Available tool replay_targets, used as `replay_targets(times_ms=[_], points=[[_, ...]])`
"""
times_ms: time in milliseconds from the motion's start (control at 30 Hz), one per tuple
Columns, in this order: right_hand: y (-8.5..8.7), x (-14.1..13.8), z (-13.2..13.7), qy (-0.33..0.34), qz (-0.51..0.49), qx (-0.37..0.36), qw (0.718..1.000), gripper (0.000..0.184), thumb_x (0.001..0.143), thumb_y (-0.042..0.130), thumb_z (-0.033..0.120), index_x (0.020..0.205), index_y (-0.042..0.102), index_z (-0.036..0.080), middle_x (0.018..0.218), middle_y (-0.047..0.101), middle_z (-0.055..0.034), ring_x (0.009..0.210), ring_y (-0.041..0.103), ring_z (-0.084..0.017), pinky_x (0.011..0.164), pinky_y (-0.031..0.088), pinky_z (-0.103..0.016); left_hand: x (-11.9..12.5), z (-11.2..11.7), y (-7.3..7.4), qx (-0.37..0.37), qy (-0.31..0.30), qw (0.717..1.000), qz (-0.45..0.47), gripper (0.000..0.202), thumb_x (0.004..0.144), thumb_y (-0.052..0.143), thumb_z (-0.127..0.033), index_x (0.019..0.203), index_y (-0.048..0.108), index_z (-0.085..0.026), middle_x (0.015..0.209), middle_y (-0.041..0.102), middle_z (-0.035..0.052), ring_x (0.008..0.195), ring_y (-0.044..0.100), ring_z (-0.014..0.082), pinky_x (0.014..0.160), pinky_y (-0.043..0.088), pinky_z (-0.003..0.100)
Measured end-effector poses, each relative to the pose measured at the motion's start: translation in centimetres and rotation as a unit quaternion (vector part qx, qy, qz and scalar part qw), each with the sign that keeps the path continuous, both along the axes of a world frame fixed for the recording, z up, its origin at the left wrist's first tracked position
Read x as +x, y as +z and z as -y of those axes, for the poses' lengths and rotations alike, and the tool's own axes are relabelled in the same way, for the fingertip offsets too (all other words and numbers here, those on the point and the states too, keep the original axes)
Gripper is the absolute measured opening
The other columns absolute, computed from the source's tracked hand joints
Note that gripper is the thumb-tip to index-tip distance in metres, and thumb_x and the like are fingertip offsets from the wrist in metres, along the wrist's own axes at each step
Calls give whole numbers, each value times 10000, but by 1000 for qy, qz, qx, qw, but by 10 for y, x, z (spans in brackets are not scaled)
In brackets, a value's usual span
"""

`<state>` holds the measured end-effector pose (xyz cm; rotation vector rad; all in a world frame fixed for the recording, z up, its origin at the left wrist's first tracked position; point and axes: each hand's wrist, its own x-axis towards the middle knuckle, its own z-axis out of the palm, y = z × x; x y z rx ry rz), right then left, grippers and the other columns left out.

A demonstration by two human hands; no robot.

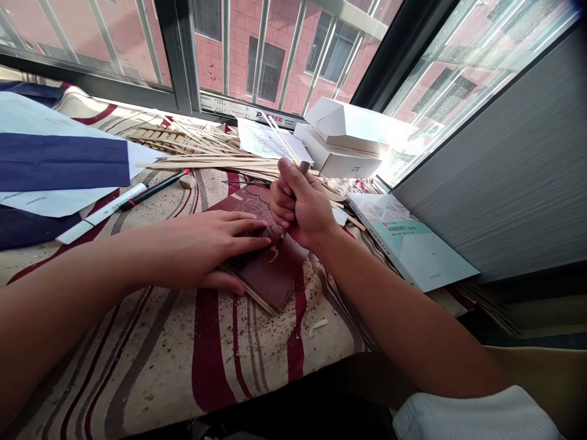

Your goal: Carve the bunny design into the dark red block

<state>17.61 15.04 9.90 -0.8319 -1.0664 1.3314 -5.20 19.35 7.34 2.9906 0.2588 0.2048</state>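
We're running two bare hands: left hand [208,244] is lying palm down, fingers spread, on the left side of the reddish-brown board [291,278]; right hand [300,205] is gripping a wooden-handled carving tool [304,166] in a fist, thumb up near the handle end. Key relation: the tool's long axis is slanting, handle end far and right, tip near and left, with the tip sitting just beside the left fingertips over the board; contact is looking likely, we can't confirm. Board is resting about mid-surface [160,366], short of the near edge, under both hands; its long axis seems to be running far left to near right, partly hidden. Left hand is covering its left edge, right hand is sitting nearer its right corner. Dark line work is showing on its far part, crumbs are lying around it. Containers: white ZTE box [330,160] is standing at the surface's far right corner, top part raised; we aren't seeing inside, so contents unknown. Thin wooden strips [206,162] and a drawing sheet [266,139] are lying along the far edge, a book [413,244] at the right edge, white marker [92,221] and black pen [156,190] left of the board.
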Motion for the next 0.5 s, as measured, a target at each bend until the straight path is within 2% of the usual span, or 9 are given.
replay_targets(times_ms=[200, 367, 500], points=[[-9, -4, -9, -57, -9, -4, 998, 654, 1114, 824, 621, 805, 344, 301, 567, 273, 120, 485, 184, -108, 434, 186, -293, 1, 0, 0, 8, 3, 1000, -2, 824, 1132, 740, -784, 1776, 672, -276, 1827, 655, 164, 1737, 567, 427, 1483, 414, 521], [-10, 1, -17, -44, -24, -36, 998, 646, 1168, 743, 612, 784, 331, 296, 551, 251, 124, 468, 159, -99, 421, 149, -279, 3, 0, -2, 13, 3, 1000, -4, 835, 1144, 704, -800, 1779, 667, -258, 1839, 641, 171, 1722, 578, 442, 1461, 443, 527], [-12, -1, -20, -79, -32, -49, 995, 682, 1161, 760, 609, 765, 304, 292, 548, 251, 123, 457, 182, -92, 420, 170, -272, 3, -1, -5, 23, -4, 1000, 4, 835, 1147, 701, -802, 1776, 663, -254, 1824, 656, 176, 1699, 605, 437, 1436, 468, 521]])
